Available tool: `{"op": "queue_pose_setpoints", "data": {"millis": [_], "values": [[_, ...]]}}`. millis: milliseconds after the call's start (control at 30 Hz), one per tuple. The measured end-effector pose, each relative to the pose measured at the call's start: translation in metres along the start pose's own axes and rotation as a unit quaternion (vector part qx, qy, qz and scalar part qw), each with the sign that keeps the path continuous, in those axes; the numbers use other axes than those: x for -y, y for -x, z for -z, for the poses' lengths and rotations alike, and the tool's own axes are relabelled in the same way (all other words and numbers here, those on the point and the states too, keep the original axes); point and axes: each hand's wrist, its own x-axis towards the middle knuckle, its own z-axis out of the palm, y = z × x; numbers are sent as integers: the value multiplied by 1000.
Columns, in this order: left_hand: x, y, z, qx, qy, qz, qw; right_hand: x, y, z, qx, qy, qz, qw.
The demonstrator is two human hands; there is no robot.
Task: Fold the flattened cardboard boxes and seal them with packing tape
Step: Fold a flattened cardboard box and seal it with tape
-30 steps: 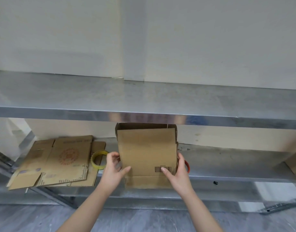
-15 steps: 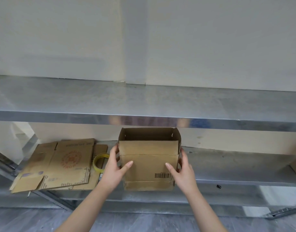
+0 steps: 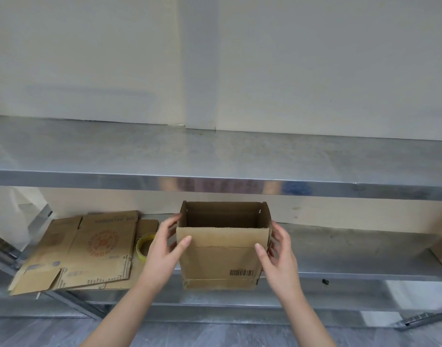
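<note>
**Cardboard box stood open, braced at both sides**

Brown and squared up, the cardboard box (image 3: pixel 222 261) stands on the front edge of the lower shelf (image 3: pixel 352 249), its mouth open upward and its top flaps not yet folded in. Standing it this way probably keeps the walls square and puts the opening within easy reach.

The left hand (image 3: pixel 162 251) grips the near left corner, thumb on the front panel and fingers curled round the side wall. The right hand (image 3: pixel 280 256) does the same at the near right corner. Clamped on from both sides, they seem to steady the box and stop it collapsing back into a flat sleeve. A barcode (image 3: pixel 241 272) sits low on the front panel. Whether the bottom seam is taped cannot be told from here.

Just left of the left hand lies a yellowish tape roll (image 3: pixel 142 244), close enough to pick up for sealing. Beyond it, more flattened boxes (image 3: pixel 85 249) lie stacked on the same shelf, likely waiting their turn. An upper shelf (image 3: pixel 215 156) of bare metal overhangs the work.

My judgement: folding the flaps comes next, then taping.
</note>
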Motion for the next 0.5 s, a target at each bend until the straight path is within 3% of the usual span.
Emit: {"op": "queue_pose_setpoints", "data": {"millis": [200,300,367,500], "values": [[-13,-6,11,-19,-17,9,1000,12,-3,5,20,33,-9,999],[-19,-9,10,-31,1,30,999,19,-4,1,-24,17,-35,999],[-17,-9,11,-13,16,40,999,22,-8,-3,-44,4,-55,997],[-10,-5,19,52,73,70,994,25,-9,-6,-1,-83,-104,991]]}}
